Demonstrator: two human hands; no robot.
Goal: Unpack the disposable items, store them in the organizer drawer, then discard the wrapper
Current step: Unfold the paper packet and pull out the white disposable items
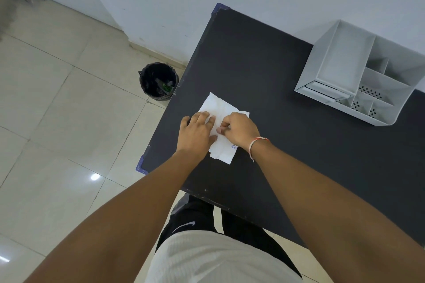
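Note:
A flat white paper wrapper with blue print lies on the black table, near its left edge. My left hand presses flat on the wrapper's left side, fingers spread. My right hand pinches the wrapper at its middle with thumb and fingers. What the wrapper holds is hidden. A white desk organizer with several compartments and a small drawer at its lower left stands at the table's far right, against the wall.
A black bin lined with a dark bag sits on the tiled floor just left of the table, with some litter inside. A white wall runs behind the table. My legs stand at the table's near edge.

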